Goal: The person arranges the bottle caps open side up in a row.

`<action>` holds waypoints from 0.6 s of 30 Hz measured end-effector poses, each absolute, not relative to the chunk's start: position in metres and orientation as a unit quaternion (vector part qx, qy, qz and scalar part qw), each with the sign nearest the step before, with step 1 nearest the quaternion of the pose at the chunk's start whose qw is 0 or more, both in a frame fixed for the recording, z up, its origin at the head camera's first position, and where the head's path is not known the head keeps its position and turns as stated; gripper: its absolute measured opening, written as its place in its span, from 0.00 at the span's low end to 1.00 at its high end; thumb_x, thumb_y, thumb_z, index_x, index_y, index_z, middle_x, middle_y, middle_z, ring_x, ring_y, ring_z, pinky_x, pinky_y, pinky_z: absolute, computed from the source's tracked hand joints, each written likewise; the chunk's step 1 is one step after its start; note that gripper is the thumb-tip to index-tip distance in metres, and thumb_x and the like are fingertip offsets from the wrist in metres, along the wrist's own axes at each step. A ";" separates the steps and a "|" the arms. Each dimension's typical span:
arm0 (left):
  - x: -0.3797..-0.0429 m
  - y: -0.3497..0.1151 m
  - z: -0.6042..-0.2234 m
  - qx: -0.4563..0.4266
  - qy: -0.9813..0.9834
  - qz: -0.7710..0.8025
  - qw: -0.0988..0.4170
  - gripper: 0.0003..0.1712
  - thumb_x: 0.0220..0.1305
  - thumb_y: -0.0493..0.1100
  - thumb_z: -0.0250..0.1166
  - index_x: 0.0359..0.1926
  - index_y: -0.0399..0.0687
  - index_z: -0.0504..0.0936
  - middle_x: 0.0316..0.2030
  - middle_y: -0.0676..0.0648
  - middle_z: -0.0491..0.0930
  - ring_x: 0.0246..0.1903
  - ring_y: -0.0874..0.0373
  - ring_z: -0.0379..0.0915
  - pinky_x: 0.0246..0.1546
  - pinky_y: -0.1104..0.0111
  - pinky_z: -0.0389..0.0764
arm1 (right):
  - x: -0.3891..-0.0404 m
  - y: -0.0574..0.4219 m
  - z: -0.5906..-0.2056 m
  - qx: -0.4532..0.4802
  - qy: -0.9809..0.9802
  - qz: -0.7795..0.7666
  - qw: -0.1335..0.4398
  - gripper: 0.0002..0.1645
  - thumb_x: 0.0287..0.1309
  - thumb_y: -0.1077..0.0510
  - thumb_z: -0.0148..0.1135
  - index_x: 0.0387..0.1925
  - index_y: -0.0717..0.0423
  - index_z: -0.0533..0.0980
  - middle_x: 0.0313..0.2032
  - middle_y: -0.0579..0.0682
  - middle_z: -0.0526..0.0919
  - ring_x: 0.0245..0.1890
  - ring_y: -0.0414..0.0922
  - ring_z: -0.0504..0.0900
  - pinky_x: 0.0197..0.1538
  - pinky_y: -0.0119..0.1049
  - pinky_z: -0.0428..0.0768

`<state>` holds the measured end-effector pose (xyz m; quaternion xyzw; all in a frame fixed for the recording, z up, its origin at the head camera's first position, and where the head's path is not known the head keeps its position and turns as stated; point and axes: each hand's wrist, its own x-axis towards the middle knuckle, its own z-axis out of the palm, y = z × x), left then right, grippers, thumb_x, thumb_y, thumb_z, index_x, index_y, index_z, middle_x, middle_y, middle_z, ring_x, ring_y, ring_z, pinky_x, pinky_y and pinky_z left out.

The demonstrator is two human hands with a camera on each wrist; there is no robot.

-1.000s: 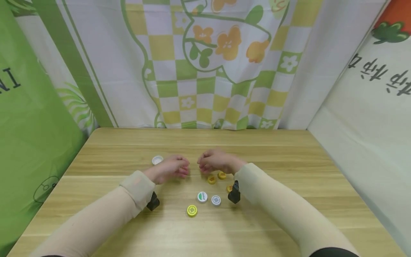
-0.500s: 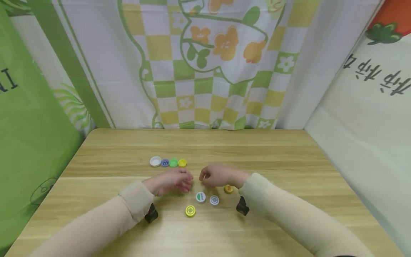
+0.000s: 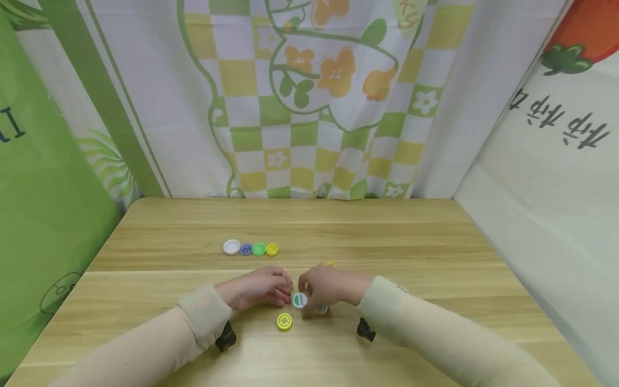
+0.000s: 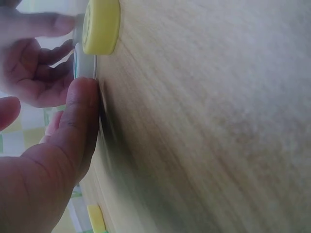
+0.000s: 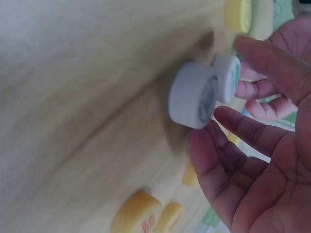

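On the wood table [image 3: 411, 242], the action sat in the middle, well in from the far edge along the curtain [image 3: 319, 172] and from both side edges. Room to move: a wide strip of wood ran right of the right hand [image 3: 331, 285], another ran behind the cap row, more on the near side. Row of four upturned caps stood behind the left hand [image 3: 261, 287]: white cap [image 3: 231, 247], purple cap [image 3: 246, 249], green cap [image 3: 259, 249], yellow cap [image 3: 272, 249], side by side, near the far part. Green-print white cap [image 3: 300, 300] lay between the two hands; grey-white cap [image 5: 192, 94] just beside it, mostly under the right hand in the head view. Yellow emblem cap [image 3: 284, 322] lay a little nearer the person; orange caps [image 5: 138, 213] lay on the far side of the right hand. Grip, right: fingers bent, thumb well parted from them, spread around the two white-topped caps; a fingertip met or nearly met the grey-white cap's edge, contact not certain. Grip, left: fingers loosely bent, thumb apart from them, thumb tip against the green-print white cap in the left wrist view, no pinch visible; pressure could not be told. Both sleeves came in from the near edge.
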<state>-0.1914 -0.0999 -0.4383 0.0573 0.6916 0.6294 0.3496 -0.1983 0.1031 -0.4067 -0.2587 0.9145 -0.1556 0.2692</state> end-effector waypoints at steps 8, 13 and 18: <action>-0.190 -0.099 -0.437 0.054 0.688 0.636 0.345 0.11 0.74 0.33 0.52 0.50 0.27 0.73 0.41 0.39 0.78 0.40 0.54 0.81 0.48 0.61 0.86 | -0.196 0.100 -0.415 -0.272 0.922 -0.137 0.240 0.21 0.49 0.62 0.78 0.45 0.53 0.80 0.31 0.43 0.78 0.32 0.40 0.75 0.36 0.33 0.78; -0.191 -0.099 -0.438 0.054 0.686 0.638 0.346 0.14 0.75 0.34 0.52 0.52 0.24 0.73 0.45 0.35 0.81 0.40 0.54 0.82 0.49 0.61 0.86 | -0.198 0.101 -0.420 -0.281 0.918 -0.162 0.226 0.12 0.56 0.59 0.76 0.37 0.52 0.79 0.30 0.43 0.78 0.29 0.39 0.76 0.33 0.33 0.78; -0.194 -0.104 -0.439 0.049 0.684 0.647 0.334 0.18 0.76 0.35 0.52 0.56 0.20 0.72 0.45 0.37 0.83 0.41 0.55 0.82 0.49 0.64 0.85 | -0.202 0.105 -0.422 -0.286 0.913 -0.196 0.216 0.08 0.61 0.57 0.73 0.38 0.54 0.80 0.29 0.42 0.78 0.29 0.39 0.76 0.33 0.34 0.79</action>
